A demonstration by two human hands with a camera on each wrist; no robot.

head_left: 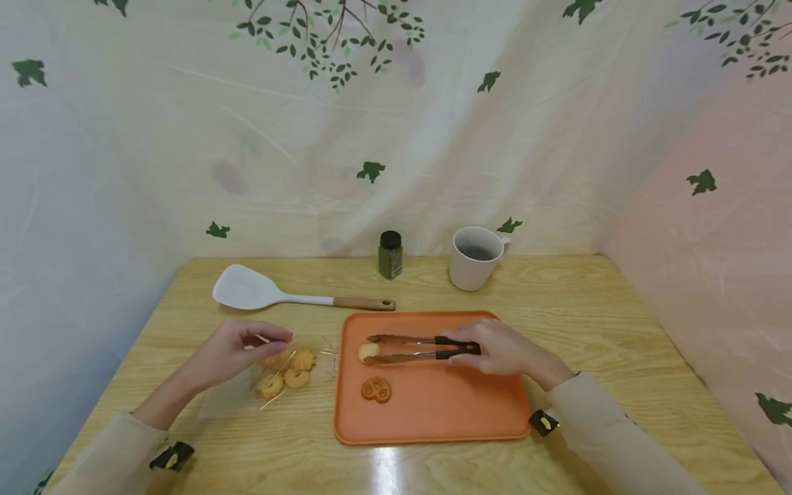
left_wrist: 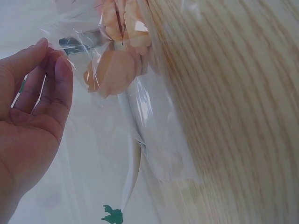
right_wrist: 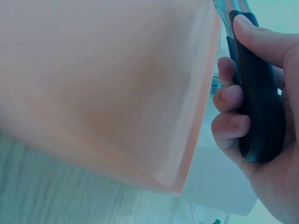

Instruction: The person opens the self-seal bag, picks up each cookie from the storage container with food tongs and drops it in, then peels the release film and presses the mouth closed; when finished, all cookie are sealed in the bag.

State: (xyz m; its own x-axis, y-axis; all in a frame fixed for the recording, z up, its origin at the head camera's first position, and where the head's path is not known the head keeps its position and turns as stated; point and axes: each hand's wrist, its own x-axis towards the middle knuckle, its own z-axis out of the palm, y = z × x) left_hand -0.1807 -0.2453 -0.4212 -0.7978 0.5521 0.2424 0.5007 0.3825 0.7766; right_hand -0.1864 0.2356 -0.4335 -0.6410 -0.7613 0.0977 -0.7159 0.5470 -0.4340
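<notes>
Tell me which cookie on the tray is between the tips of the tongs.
The pale round cookie is between the tips of the tongs. The brown, pretzel-shaped cookie, also on the tray, lies apart from them.

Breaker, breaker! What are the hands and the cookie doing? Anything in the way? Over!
Left hand pinching clear bag. Right hand gripping tongs, tips at pale round cookie on orange tray. Pretzel-shaped cookie nearby, seemingly not blocking.
</notes>
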